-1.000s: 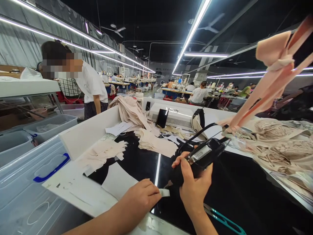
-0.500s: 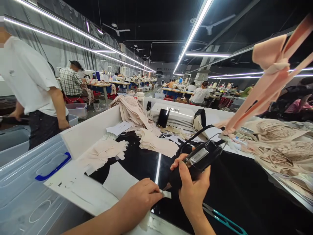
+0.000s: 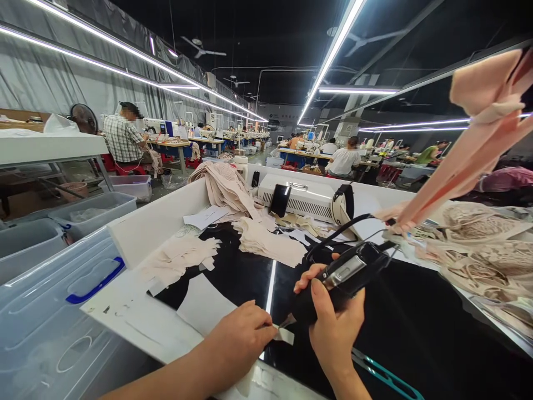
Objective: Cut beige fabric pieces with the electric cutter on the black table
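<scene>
My right hand (image 3: pixel 337 322) is wrapped round a black corded hand tool (image 3: pixel 347 272) with a silver plate on its side. The tool's thin metal tip touches or nearly touches a small pale strip (image 3: pixel 285 335) over the glossy black tabletop (image 3: pixel 416 316). Thumb and fingers of my left hand (image 3: pixel 245 339) pinch the other end of that strip. Pink fabric strips (image 3: pixel 458 161) run from the tool's rear up to the right. A white sheet (image 3: pixel 204 304) lies beyond my left wrist. Right of my right wrist rests a teal-handled tool (image 3: pixel 387 375), partly hidden.
Stacks of beige fabric pieces (image 3: pixel 268 241) lie at the back, near a phone (image 3: pixel 280 200) and a white vented box (image 3: pixel 308 199). Beige lace garments (image 3: pixel 487 244) are heaped at right. A clear plastic bin (image 3: pixel 50 316) stands left. People sit at sewing machines beyond.
A person in a white shirt at the left has gone out of view. My view has shifted slightly; both hands keep their holds, and the small strip's free end looks more tilted.
</scene>
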Tool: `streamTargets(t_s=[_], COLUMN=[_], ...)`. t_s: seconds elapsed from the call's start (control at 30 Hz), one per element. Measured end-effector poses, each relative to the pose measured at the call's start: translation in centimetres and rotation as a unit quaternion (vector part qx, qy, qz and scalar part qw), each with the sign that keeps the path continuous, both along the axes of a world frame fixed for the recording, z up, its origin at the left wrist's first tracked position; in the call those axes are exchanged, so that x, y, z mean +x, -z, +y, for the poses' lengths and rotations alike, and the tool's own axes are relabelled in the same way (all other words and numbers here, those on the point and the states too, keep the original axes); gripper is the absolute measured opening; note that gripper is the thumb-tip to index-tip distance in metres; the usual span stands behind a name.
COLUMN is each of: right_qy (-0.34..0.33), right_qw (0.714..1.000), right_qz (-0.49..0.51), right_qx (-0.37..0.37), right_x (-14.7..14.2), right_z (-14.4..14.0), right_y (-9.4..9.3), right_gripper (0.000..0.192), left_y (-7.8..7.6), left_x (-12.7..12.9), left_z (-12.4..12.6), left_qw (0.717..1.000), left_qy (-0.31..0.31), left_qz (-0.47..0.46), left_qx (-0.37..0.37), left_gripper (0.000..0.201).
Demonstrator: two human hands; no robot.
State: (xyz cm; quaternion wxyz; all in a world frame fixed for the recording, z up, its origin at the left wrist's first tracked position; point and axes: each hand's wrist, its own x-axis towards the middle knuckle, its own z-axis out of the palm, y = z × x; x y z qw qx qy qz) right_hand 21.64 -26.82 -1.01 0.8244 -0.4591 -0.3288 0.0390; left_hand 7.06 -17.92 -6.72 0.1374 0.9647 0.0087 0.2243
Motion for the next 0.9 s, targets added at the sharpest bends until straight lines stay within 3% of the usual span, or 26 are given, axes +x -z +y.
streamTargets(t_s=[0.17, 0.53, 0.7, 0.9], right_qy=[0.000, 0.012, 0.041, 0.037], right_qw=[1.000, 1.000, 0.999, 0.999], right_qz=[0.006, 0.012, 0.027, 0.020], right_qx=[0.007, -0.018, -0.002, -0.013], right_x=[0.0, 0.0, 0.3, 0.4], right_z=[0.3, 0.2, -0.5, -1.0], right_y=[-0.1, -0.3, -0.7, -0.5], right_gripper=[0.041, 0.029, 0.049, 0.051], left_y=[0.9, 1.0, 1.0, 1.1], left_x=[-0.1, 0.3, 0.1, 0.0], left_z=[0.0, -0.4, -0.3, -0.2], left_qw=[1.000, 1.000, 1.000, 1.000], left_qy=[-0.002, 0.001, -0.001, -0.002], left_qz=[-0.011, -0.018, -0.010, -0.008], left_qx=[0.012, 0.020, 0.024, 0.024], left_gripper=[0.031, 0.029, 0.030, 0.032])
